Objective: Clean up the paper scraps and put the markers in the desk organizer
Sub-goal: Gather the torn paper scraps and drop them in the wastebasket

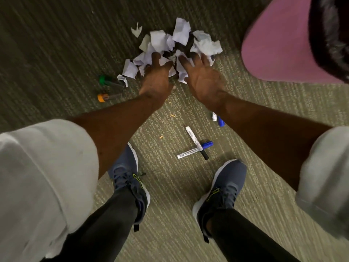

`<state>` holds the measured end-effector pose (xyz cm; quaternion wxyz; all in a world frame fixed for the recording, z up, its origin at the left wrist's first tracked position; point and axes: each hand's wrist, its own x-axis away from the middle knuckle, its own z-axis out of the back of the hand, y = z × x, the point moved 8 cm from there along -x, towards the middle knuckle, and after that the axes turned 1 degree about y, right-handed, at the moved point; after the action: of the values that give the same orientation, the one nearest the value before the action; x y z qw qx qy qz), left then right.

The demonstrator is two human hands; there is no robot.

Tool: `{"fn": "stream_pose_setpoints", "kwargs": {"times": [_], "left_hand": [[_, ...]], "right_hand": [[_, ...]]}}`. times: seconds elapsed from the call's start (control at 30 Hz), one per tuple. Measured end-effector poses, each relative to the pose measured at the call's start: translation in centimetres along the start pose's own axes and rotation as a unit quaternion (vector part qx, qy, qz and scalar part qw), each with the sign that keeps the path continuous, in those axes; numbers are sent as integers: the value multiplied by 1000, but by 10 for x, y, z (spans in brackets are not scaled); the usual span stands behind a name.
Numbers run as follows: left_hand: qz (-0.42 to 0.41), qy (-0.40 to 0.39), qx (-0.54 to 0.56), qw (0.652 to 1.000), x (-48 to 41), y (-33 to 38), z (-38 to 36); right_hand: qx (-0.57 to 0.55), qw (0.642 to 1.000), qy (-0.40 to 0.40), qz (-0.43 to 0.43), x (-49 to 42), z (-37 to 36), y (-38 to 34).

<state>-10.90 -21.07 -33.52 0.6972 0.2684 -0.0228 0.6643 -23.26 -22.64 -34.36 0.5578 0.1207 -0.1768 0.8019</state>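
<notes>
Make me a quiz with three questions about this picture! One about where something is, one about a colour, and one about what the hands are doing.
1. Where do the two crossed markers lie?
A. On a table
B. On the carpet near the shoes
C. In a desk organizer

2. What colour is the cap of the marker lying next to the orange-capped marker?
A. Red
B. Yellow
C. Green

3. What are the left hand and the right hand doing?
A. Reaching into the paper scraps
B. Holding one pen each
C. Tying laces

Answers:
1 B: they lie crossed on the carpet just ahead of the shoes.
2 C: its cap is bright green.
3 A: the fingers of both hands are in among the torn white scraps.
</notes>
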Motion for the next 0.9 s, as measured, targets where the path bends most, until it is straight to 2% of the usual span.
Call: {"fn": "stream_pose_setpoints", "kwargs": {"times": [0.2, 0.3, 0.43, 0.57, 0.7, 0.9], "left_hand": [[1, 35, -22, 999, -10, -8, 0], [-24, 73, -56, 995, -11, -8, 7], [-7, 86, 22, 996, -8, -14, 19], [69, 79, 92, 990, 1, -26, 37], [78, 63, 118, 988, 14, -15, 68], [69, 92, 136, 984, 32, 16, 127]], "right_hand": [[17, 996, 79, -32, -8, 10, -15], [13, 996, 83, -31, -12, 14, -15], [-27, 992, 107, -58, -8, 29, -7], [-59, 989, 121, -54, 5, 49, -5], [-88, 988, 115, -55, 24, 76, -5], [-124, 985, 107, -63, 47, 128, -4]]}}
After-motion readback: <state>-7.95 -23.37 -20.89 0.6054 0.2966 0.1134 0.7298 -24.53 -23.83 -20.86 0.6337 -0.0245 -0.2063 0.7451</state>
